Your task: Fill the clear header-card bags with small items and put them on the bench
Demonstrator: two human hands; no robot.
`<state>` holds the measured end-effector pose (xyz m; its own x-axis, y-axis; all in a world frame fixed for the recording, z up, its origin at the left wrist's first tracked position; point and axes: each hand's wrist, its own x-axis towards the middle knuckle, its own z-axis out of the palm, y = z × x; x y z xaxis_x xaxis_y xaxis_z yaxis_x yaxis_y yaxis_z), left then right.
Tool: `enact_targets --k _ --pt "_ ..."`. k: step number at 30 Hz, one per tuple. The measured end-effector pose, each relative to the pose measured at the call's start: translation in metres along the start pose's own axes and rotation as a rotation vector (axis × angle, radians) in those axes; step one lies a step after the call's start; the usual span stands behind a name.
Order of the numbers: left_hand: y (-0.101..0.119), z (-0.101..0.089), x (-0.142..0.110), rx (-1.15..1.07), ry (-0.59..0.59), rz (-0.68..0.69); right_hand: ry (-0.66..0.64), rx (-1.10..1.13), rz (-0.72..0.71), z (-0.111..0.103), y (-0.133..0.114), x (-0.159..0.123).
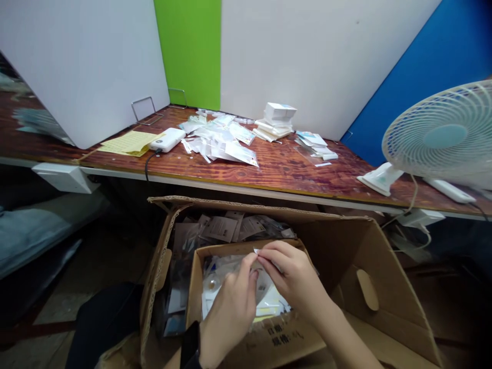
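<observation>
My left hand (230,307) and my right hand (294,274) meet over a small cardboard box (269,338) that sits inside a big open cardboard box (369,256). Both hands pinch a small clear plastic packet (257,252) between their fingertips, just above the small box. That small box is full of clear packets with white cards (215,287). Behind it, the big box holds several grey and clear packets (223,228).
A wooden table (292,171) stands beyond the boxes with a spread of clear packets (221,138), white card stacks (277,120), a yellow sheet (128,142) and a white power bank (168,139). A white fan (442,138) stands at the right. White, green and blue panels stand behind.
</observation>
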<state>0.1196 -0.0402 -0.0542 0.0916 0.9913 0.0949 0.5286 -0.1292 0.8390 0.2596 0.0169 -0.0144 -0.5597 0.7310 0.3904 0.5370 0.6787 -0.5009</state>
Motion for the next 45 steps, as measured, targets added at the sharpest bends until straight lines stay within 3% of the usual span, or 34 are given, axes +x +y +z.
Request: enact_targets --k 5,10,16,18,20,23,24,26,27,28,29,31,33,37,39,41,45 --pt "-0.002 0.000 0.001 0.220 -0.118 0.024 -0.215 -0.038 -0.018 -0.012 0.007 0.003" --pt "0.003 -0.003 -0.001 0.386 -0.206 0.057 -0.371 0.096 -0.021 -0.022 0.023 0.003" --pt "0.001 0.001 0.000 0.330 -0.277 0.039 -0.334 0.100 0.039 -0.015 0.022 -0.004" --pt "0.000 0.001 0.002 0.254 -0.260 0.016 -0.214 0.122 0.119 -0.004 0.021 -0.009" --pt "-0.001 -0.001 0.004 0.136 -0.202 -0.022 -0.022 0.268 0.339 0.005 0.026 -0.014" --pt "-0.005 -0.007 0.008 -0.066 -0.065 -0.131 0.448 0.702 0.729 0.005 0.047 -0.022" --pt "-0.008 -0.008 0.009 -0.133 -0.016 -0.176 0.649 0.827 0.784 0.002 0.055 -0.026" --pt "-0.013 -0.010 0.012 -0.262 0.080 -0.246 0.987 0.931 0.762 -0.005 0.066 -0.033" --pt "-0.015 -0.010 0.014 -0.316 0.120 -0.267 1.050 0.913 0.732 -0.007 0.068 -0.037" --pt "-0.016 -0.010 0.015 -0.359 0.153 -0.282 0.998 0.867 0.714 -0.007 0.067 -0.042" --pt "-0.017 -0.010 0.016 -0.391 0.178 -0.292 0.851 0.802 0.708 -0.004 0.064 -0.046" --pt "-0.018 -0.010 0.017 -0.421 0.215 -0.303 0.409 0.634 0.701 0.008 0.054 -0.055" --pt "-0.017 -0.010 0.017 -0.415 0.256 -0.312 0.096 0.455 0.645 0.025 0.046 -0.062" --pt "-0.016 -0.012 0.019 -0.395 0.318 -0.331 -0.238 0.184 0.520 0.044 0.047 -0.071" --pt "-0.016 -0.012 0.020 -0.403 0.315 -0.341 -0.248 0.071 0.493 0.043 0.048 -0.073" --pt "-0.015 -0.010 0.020 -0.421 0.295 -0.340 -0.116 -0.025 0.447 0.037 0.045 -0.071" --pt "-0.013 -0.002 0.017 -0.441 0.231 -0.296 0.144 -0.124 0.227 0.027 0.025 -0.057"
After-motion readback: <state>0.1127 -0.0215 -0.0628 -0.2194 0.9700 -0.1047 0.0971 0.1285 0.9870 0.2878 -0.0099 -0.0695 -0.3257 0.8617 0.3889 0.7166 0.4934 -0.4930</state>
